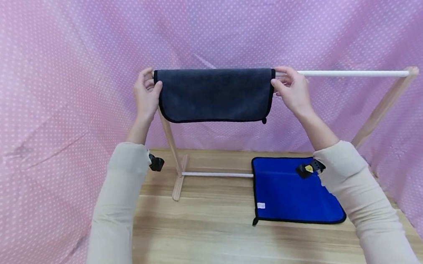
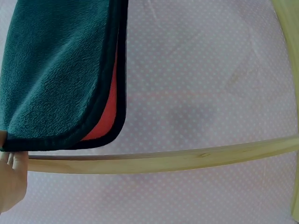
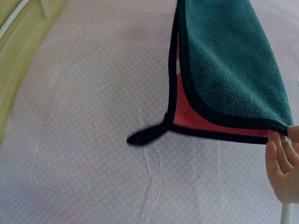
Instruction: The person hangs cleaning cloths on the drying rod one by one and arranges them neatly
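A dark grey plush towel (image 1: 215,94) with black edging hangs folded over the top bar (image 1: 353,73) of a wooden rack. Its inner face (image 2: 106,114) shows red between the two layers in the left wrist view. My left hand (image 1: 147,93) pinches the towel's left edge near the fold, thumb in front. At the opposite edge, my right hand (image 1: 293,89) pinches the cloth between thumb and fingers, close to the white bar. A black hanging loop (image 3: 147,135) sticks out from one lower corner.
On the wooden table (image 1: 197,234) lies a blue cloth (image 1: 292,192) with black edging, over part of the rack's lower white rod (image 1: 217,174). Wooden rack legs (image 1: 170,139) stand at both ends. A pink dotted curtain (image 1: 42,100) surrounds the table.
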{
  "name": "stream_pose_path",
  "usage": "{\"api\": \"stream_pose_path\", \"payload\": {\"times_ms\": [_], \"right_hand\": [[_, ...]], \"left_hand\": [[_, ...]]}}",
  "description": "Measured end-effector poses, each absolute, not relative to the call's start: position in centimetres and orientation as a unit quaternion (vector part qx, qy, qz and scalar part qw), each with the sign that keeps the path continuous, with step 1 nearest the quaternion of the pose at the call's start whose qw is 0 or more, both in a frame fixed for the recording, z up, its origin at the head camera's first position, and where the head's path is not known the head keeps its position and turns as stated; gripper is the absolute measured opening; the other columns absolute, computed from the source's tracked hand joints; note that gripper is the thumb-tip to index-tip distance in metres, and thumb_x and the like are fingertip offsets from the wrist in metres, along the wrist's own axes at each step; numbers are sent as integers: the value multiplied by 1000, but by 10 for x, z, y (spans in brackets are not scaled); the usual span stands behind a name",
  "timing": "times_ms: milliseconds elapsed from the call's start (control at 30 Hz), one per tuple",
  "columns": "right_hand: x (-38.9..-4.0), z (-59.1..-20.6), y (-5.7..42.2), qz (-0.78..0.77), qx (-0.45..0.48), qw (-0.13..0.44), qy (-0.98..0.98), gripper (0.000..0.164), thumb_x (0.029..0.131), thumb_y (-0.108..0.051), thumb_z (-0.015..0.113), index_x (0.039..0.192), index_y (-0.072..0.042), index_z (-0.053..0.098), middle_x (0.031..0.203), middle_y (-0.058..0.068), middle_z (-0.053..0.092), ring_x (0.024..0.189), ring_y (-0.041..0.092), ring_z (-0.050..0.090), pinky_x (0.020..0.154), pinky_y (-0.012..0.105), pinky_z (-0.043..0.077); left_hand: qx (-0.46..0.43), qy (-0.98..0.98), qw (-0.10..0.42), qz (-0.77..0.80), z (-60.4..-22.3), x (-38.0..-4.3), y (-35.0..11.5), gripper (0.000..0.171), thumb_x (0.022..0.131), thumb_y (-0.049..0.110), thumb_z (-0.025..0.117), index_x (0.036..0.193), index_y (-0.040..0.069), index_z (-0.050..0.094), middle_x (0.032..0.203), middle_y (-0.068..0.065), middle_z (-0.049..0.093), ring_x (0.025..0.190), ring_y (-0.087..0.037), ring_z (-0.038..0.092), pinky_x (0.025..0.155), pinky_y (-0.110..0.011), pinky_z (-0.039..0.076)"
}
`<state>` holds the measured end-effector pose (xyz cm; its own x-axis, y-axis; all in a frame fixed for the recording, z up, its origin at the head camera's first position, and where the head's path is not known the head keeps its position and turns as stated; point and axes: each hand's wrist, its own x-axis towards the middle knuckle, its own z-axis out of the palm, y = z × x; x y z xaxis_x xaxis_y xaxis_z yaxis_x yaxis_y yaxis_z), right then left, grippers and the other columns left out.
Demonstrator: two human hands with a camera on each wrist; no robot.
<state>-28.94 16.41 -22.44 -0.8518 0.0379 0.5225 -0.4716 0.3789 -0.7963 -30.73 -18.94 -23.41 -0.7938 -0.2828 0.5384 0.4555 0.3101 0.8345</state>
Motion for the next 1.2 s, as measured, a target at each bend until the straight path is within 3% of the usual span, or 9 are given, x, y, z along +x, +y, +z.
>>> {"api": "stream_pose_path", "payload": {"times_ms": [200, 400, 633, 733, 900, 1033, 1200], "right_hand": [[-293, -227, 159, 528, 128, 241, -804, 36, 86, -4, 56, 122, 0, 55, 72, -11, 62, 55, -7, 56, 57, 9, 47], [-295, -230, 153, 504, 128, 256, -815, 36, 85, -3, 56, 122, -2, 56, 71, -3, 63, 55, -6, 53, 59, 10, 45], [-297, -235, 149, 444, 165, 261, -841, 42, 85, -3, 57, 126, -4, 51, 79, 20, 66, 60, -10, 51, 65, 12, 42], [-297, -236, 148, 428, 174, 262, -847, 44, 85, -3, 57, 128, -5, 48, 82, 22, 66, 66, 0, 59, 71, 18, 45], [-295, -241, 149, 436, 191, 266, -839, 52, 86, 1, 54, 135, -4, 40, 87, 25, 63, 86, 31, 63, 87, 37, 47], [-295, -254, 150, 460, 215, 285, -813, 57, 85, 6, 52, 139, -4, 35, 86, 24, 59, 88, 37, 62, 90, 45, 46], [-278, -263, 145, 466, 229, 306, -798, 57, 84, 8, 53, 138, 1, 35, 90, 25, 59, 76, 12, 60, 81, 21, 47]], "left_hand": [[-57, -733, 340, -586, -237, -310, -192, 30, 86, -4, 55, 116, -3, 56, 127, -11, 54, 90, -10, 58, 83, -20, 48], [-43, -735, 352, -578, -239, -311, -195, 29, 86, -2, 55, 114, 0, 59, 116, -11, 61, 89, -11, 59, 82, -20, 48], [-85, -726, 354, -583, -250, -305, -201, 36, 85, -4, 55, 120, -1, 56, 104, -22, 61, 84, -8, 59, 77, -17, 49], [-110, -729, 349, -579, -255, -296, -201, 41, 84, -7, 54, 125, -4, 51, 106, -26, 59, 85, -8, 58, 76, -16, 49], [-130, -740, 352, -557, -263, -283, -196, 46, 83, -9, 53, 129, -5, 45, 105, -30, 59, 83, -8, 56, 75, -14, 47], [-136, -748, 349, -548, -274, -279, -193, 49, 84, -9, 53, 131, -4, 42, 104, -31, 58, 80, -11, 55, 72, -14, 45], [-138, -750, 337, -553, -291, -280, -193, 51, 84, -10, 54, 133, -3, 41, 105, -31, 58, 77, -11, 54, 68, -13, 43]]}}
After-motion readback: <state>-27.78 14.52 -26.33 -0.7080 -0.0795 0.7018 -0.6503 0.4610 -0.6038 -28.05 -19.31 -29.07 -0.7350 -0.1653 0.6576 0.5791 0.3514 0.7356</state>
